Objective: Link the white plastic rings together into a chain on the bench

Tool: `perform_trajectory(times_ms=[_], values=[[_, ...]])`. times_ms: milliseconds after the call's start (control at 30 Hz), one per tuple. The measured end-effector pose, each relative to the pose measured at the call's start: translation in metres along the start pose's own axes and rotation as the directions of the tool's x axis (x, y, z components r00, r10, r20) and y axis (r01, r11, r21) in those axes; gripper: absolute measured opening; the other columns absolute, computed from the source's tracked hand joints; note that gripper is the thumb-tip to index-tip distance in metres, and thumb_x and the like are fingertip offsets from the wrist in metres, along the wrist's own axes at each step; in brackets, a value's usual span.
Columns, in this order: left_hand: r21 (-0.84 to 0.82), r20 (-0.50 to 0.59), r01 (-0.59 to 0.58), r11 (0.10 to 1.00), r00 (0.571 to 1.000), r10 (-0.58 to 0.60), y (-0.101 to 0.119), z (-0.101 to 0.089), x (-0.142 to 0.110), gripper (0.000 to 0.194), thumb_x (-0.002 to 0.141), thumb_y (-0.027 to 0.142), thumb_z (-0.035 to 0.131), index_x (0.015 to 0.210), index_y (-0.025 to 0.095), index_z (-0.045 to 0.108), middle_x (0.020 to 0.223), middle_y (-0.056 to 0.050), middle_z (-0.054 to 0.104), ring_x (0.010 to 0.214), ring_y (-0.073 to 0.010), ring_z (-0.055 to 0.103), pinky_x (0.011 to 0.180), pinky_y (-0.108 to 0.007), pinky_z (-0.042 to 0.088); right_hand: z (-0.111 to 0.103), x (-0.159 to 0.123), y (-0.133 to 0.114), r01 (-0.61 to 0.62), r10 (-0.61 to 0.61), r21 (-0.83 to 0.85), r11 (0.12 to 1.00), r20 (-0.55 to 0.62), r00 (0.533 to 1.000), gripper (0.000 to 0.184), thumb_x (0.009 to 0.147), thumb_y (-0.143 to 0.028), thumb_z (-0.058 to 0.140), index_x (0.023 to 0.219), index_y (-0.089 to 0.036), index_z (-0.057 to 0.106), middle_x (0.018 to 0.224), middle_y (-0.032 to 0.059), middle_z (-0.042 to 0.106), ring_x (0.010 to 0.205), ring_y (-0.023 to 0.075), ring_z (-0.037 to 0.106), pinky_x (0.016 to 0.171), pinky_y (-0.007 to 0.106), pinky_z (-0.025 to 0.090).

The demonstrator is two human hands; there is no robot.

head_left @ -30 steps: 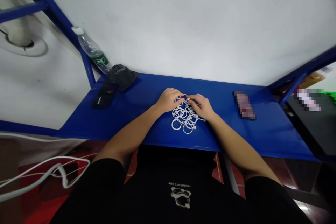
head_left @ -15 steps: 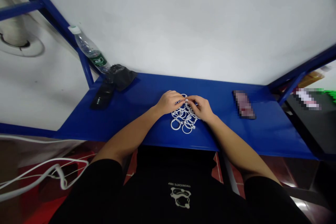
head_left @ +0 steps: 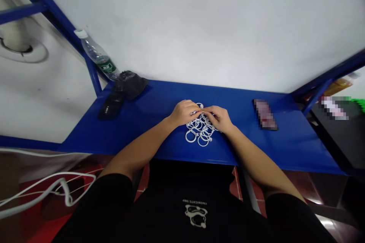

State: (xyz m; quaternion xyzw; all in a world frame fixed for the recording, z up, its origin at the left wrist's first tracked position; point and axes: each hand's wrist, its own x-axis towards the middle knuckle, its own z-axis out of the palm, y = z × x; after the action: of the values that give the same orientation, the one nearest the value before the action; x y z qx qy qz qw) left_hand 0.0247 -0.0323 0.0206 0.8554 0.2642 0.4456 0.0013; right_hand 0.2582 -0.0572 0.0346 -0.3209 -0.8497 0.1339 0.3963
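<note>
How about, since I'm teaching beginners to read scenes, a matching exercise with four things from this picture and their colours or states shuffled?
Things
1. Rings
2. Bottle
3. Table
4. Shirt

Colours and states
A. Plain blue
B. White, heaped together
C. Black with a pale print
D. Clear, with a green label

Right pairs: 1-B, 2-D, 3-A, 4-C
</note>
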Motion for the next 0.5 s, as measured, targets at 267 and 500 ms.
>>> perform_trajectory(times_ms=[267,500], values=[[-0.004,-0.032,-0.008,1.0,0.999,0.008,0.001,-0.0007,0.0004,0.016,0.104,0.03,0.068,0.093,0.022,0.077,0.092,-0.003,0.083,0.083,-0.0173,0.076,0.077,-0.034,0.058,0.0017,0.0027,-0.0024,0.008,-0.007,0.008,1.0,-0.079,0.997,0.015,0.108,-0.033,0.063,0.111,-0.026,0.076,0.099,0.0053,0.082,0.085,0.0195,0.077,0.077,0.034,0.062],[0.016,-0.039,0.005,1.0,0.999,-0.005,0.0043,0.0031,-0.0002,0.019,0.104,0.027,0.065,0.09,0.022,0.077,0.09,-0.003,0.083,0.081,-0.0172,0.076,0.075,-0.034,0.058,0.0048,0.0002,-0.0029,-0.005,0.007,0.032,0.999,-0.09,0.996,0.014,0.108,-0.031,0.063,0.11,-0.026,0.076,0.099,0.0047,0.082,0.087,0.0192,0.078,0.077,0.033,0.062]])
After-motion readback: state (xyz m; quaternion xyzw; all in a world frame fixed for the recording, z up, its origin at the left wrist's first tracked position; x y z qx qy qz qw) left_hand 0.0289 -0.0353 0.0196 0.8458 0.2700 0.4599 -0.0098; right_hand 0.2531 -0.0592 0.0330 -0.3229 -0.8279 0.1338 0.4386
